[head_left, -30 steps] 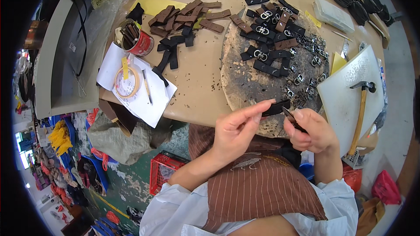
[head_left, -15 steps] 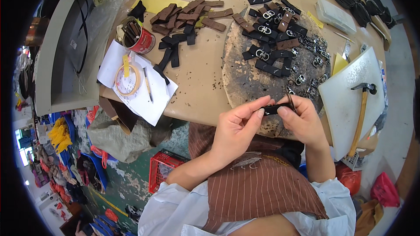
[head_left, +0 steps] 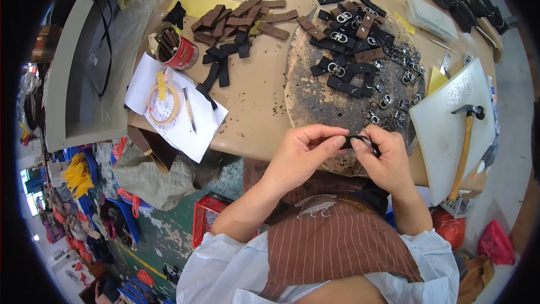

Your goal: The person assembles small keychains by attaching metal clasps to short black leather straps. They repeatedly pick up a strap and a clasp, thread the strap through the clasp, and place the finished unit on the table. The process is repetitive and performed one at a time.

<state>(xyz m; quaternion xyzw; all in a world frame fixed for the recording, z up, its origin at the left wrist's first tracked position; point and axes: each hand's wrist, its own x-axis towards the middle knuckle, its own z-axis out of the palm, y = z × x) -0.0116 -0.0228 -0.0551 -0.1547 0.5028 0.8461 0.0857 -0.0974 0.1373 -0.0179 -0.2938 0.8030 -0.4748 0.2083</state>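
Observation:
Between the fingertips of both hands is a small black leather strap (head_left: 351,140), held over the near edge of a round, worn board (head_left: 306,104). My left hand (head_left: 304,152) pinches its left end between thumb and fingers. At the other end, my right hand (head_left: 387,160) is closed on the strap, its thumb pressed along it. A thin dark edge shows beside the right thumb; most of the strap is hidden by the fingers. Beyond the hands, the board carries black straps (head_left: 344,87) with silver buckles (head_left: 336,69), and loose metal clasps (head_left: 402,112) lie at its right.
Brown straps (head_left: 242,19) are piled left of the board, near a red can (head_left: 185,56). A tape roll (head_left: 152,107) and a pen (head_left: 190,110) lie on white paper (head_left: 194,143). On the right, a hammer (head_left: 464,152) rests on a white slab (head_left: 427,118).
The strap has turned and bent, so less of its flat face shows between the hands. My right fingers have curled closer around it, and both hands have shifted slightly.

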